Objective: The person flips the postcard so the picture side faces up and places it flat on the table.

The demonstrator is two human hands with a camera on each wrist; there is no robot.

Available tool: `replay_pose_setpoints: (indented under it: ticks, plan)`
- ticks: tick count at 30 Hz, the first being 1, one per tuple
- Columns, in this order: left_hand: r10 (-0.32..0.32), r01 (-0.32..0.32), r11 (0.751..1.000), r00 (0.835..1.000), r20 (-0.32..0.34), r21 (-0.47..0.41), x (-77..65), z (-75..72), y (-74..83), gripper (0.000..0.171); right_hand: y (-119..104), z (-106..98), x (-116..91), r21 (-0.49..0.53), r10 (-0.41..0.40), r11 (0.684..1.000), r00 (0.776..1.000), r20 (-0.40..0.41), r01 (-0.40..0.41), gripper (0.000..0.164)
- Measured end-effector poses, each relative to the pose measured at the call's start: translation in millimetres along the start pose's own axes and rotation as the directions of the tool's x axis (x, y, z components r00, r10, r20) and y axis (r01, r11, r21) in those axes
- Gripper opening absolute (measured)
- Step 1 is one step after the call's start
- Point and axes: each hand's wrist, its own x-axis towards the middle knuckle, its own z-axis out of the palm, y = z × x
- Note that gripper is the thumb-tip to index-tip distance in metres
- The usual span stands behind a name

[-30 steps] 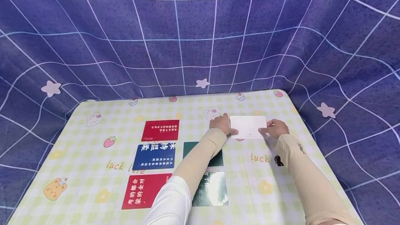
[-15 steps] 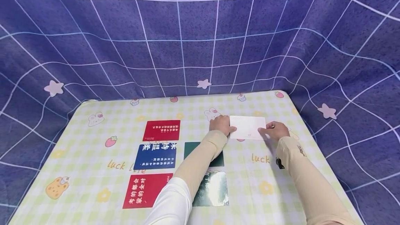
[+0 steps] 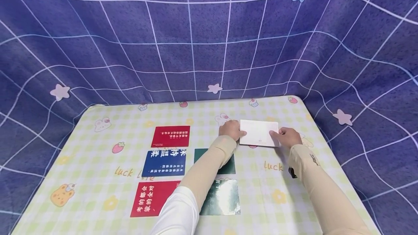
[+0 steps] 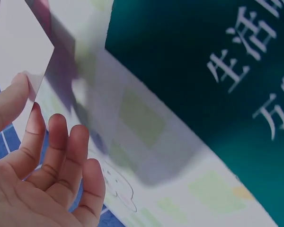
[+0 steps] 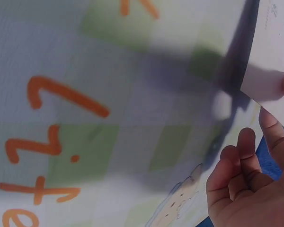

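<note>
A white postcard (image 3: 259,133) with faint small print faces up between my two hands, near the far right of the table. My left hand (image 3: 230,130) pinches its left edge between thumb and index finger, the other fingers loosely bent beneath, as the left wrist view shows. On the opposite edge, my right hand (image 3: 288,137) pinches it the same way, thumb on top. A shadow on the cloth beside the card shows in the right wrist view. Just nearer than the left hand lies a green card (image 4: 199,85) with white characters, partly covered by the left forearm in the head view.
In a column to the left lie a red card (image 3: 171,136), a blue card (image 3: 164,163) and a larger red card (image 3: 153,198). A glossy dark green card (image 3: 223,197) lies beside the left sleeve. A checked cloth (image 3: 98,155) covers the table; a blue curtain (image 3: 209,57) hangs behind.
The white postcard has tilted slightly, and a dark line now shows along its near edge. Both hands keep their pinch on it. The head view has shifted a little.
</note>
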Motion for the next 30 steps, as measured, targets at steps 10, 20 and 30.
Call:
replay_pose_setpoints:
  ticks: [10,20,30]
  plan:
    - [-0.02,0.02,0.995,1.0,-0.006,-0.093,-12.8,-19.7,-13.8,0.031,-16.8,-3.1,-9.1,-0.018,-0.016,1.0,0.999,0.035,0.016,0.047]
    - [-0.014,0.013,0.995,1.0,-0.008,-0.103,-22.8,-41.9,-30.2,0.025,-36.9,-1.1,-17.0,0.011,-0.033,0.999,0.997,0.063,0.032,0.047]
    - [-0.016,0.02,0.986,1.0,0.027,-0.164,-33.9,-60.2,-52.4,0.037,-61.5,6.6,-26.2,0.029,-0.102,0.994,0.994,0.046,0.101,0.049]
